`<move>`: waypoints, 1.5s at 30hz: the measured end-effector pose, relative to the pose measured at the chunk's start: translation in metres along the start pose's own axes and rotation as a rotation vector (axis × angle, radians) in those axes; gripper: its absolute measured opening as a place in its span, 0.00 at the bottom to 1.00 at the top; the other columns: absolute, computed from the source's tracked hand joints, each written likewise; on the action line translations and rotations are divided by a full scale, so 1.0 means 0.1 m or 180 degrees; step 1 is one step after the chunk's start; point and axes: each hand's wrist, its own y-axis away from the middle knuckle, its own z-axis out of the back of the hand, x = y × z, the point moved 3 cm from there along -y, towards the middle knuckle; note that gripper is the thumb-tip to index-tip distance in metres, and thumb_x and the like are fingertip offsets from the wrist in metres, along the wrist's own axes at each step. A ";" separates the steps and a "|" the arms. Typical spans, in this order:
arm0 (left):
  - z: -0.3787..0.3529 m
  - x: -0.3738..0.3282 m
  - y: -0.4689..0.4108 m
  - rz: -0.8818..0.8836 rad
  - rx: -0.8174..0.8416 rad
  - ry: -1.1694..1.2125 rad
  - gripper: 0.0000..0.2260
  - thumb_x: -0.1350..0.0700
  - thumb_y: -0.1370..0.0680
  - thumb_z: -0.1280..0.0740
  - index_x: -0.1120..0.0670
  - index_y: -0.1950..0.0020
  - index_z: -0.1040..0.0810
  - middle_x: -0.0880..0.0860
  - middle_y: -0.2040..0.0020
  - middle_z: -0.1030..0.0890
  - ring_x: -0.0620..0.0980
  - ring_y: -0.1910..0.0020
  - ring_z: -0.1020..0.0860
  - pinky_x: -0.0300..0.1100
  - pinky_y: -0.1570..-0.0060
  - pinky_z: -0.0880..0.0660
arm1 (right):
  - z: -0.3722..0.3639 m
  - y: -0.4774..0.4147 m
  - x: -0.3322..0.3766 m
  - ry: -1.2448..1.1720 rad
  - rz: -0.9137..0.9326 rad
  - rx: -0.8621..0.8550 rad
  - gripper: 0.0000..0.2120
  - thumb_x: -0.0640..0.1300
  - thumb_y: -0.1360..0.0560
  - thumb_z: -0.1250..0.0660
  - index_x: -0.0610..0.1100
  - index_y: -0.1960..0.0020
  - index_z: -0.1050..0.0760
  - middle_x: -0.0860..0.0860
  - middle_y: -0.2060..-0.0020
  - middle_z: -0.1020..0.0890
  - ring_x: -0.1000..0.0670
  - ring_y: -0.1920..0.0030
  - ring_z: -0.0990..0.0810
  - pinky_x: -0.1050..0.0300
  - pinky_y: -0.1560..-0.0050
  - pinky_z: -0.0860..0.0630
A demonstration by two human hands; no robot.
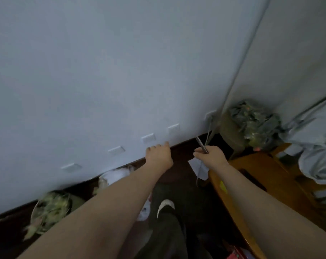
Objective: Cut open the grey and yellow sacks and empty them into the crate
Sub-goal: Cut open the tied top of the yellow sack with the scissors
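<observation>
Wall (pixel 121 71) fills most of the view; 5 small white plates (pixel 148 138) run along its foot. Wooden furniture (pixel 251 171), lower right, carries grey cloth (pixel 317 165).

Both arms reach forward, hands apart. Left hand (pixel 159 156) holds nothing, fingers lightly bent against the wall's base, probably steadying. Right hand (pixel 209 156) is clamped round a thin metal tool (pixel 201 144), tip pointing away from the body, seemingly ready for cutting.

Grey sack (pixel 251 120) stands in the corner, beyond both hands; greenish matter shows in it. No yellow sack or crate can be identified. Wire basket (pixel 35 208), lower left, holds pale green scraps.
</observation>
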 end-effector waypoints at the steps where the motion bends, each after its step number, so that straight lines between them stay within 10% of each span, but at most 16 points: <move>1: -0.03 0.19 0.14 0.0164 0.0008 0.0035 0.21 0.57 0.26 0.38 0.55 0.34 0.35 0.60 0.40 0.25 0.61 0.40 0.27 0.52 0.39 0.33 | -0.17 0.07 0.09 0.0066 0.0109 0.0132 0.12 0.44 0.25 0.32 0.43 0.42 0.21 0.48 0.51 0.20 0.48 0.46 0.22 0.55 0.45 0.28; 12: -0.92 2.28 2.00 0.1825 0.0132 0.0868 0.14 0.58 0.25 0.39 0.57 0.39 0.28 0.58 0.37 0.29 0.59 0.36 0.32 0.50 0.38 0.35 | -2.31 1.17 0.76 0.1182 0.0776 0.1560 0.10 0.43 0.27 0.33 0.37 0.54 0.19 0.48 0.70 0.23 0.53 0.72 0.28 0.60 0.71 0.33; 22: -2.22 3.88 4.68 0.3239 0.0048 0.1567 0.18 0.52 0.25 0.37 0.55 0.36 0.28 0.58 0.36 0.29 0.59 0.34 0.32 0.50 0.36 0.36 | -4.57 3.39 0.86 0.1569 0.1110 0.2573 0.08 0.42 0.26 0.35 0.40 0.61 0.21 0.41 0.65 0.18 0.50 0.73 0.25 0.59 0.74 0.27; 28: -2.84 4.58 6.31 0.4010 -0.0057 0.1939 0.20 0.50 0.24 0.37 0.55 0.34 0.29 0.58 0.35 0.28 0.60 0.34 0.31 0.49 0.37 0.34 | -5.75 4.80 0.81 0.1833 0.1379 0.3099 0.07 0.44 0.26 0.36 0.44 0.60 0.23 0.42 0.62 0.21 0.53 0.81 0.37 0.68 0.81 0.43; 45: -3.61 6.63 7.07 0.4413 0.0076 0.2508 0.18 0.51 0.23 0.38 0.55 0.34 0.28 0.58 0.36 0.28 0.58 0.36 0.31 0.49 0.38 0.34 | -8.55 5.57 1.26 0.3433 0.2464 0.3481 0.13 0.45 0.24 0.40 0.46 0.67 0.32 0.50 0.70 0.29 0.45 0.62 0.26 0.56 0.62 0.32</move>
